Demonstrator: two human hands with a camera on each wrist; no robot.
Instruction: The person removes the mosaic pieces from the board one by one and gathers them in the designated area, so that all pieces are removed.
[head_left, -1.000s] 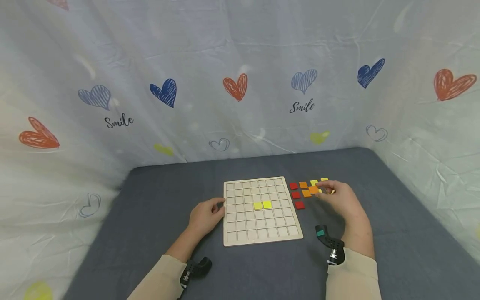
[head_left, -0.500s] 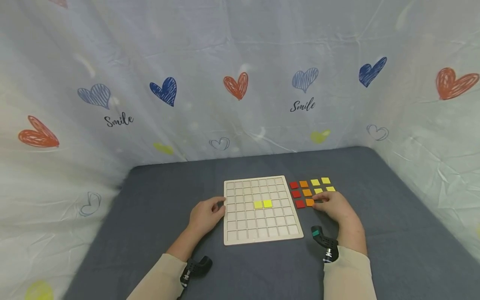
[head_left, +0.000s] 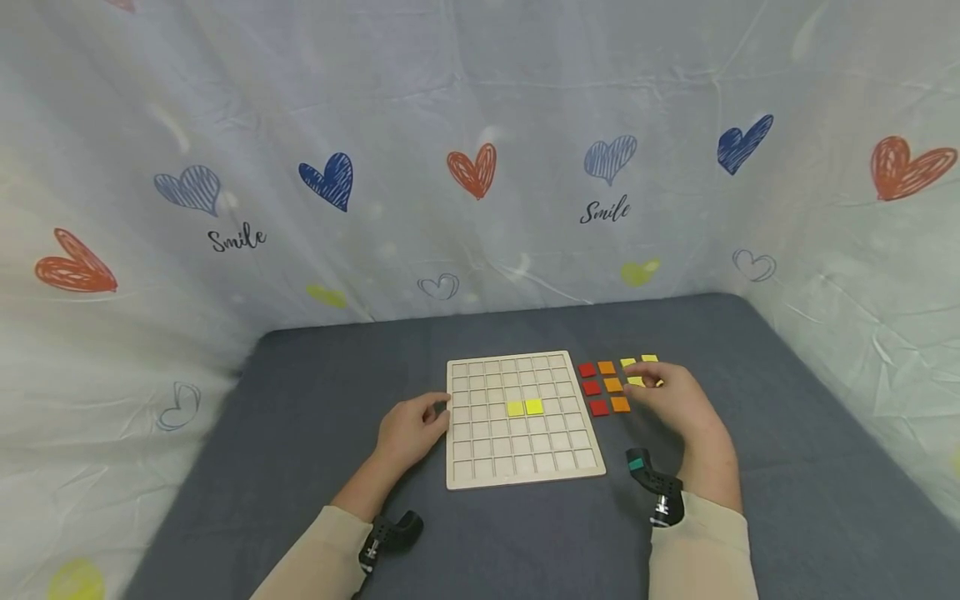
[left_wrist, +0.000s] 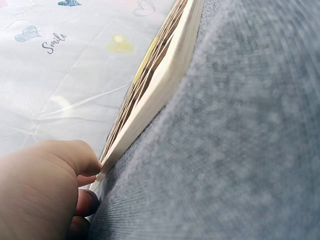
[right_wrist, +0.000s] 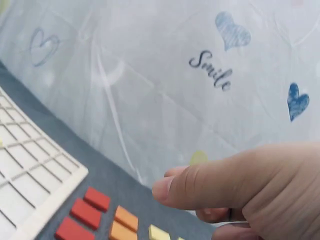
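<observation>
A pale wooden grid board [head_left: 480, 481] lies flat on the cloth, with two yellow tiles [head_left: 533, 407] side by side near its middle. My left hand [head_left: 411, 433] touches the board's left edge with relaxed, bent fingers; the left wrist view shows fingertips [left_wrist: 95, 165] right at that edge. Over the loose yellow tiles [head_left: 628, 362] at the right hovers my right hand [head_left: 675, 400], thumb and index finger apart, nothing visible between them. It partly covers those tiles. Beside them lie red tiles [head_left: 598, 407] and orange tiles [head_left: 619, 404], three of each colour, in columns.
Dark grey cloth [head_left: 337, 367] covers the table. Behind it hangs a pale curtain [head_left: 390, 275] printed with hearts and "Smile". Black wrist mounts [head_left: 660, 487] are strapped at both sleeves.
My right hand has set the orange tile down at the near end of the orange column, let go, and moved back up over the yellow tiles. The left hand has stayed in place.
</observation>
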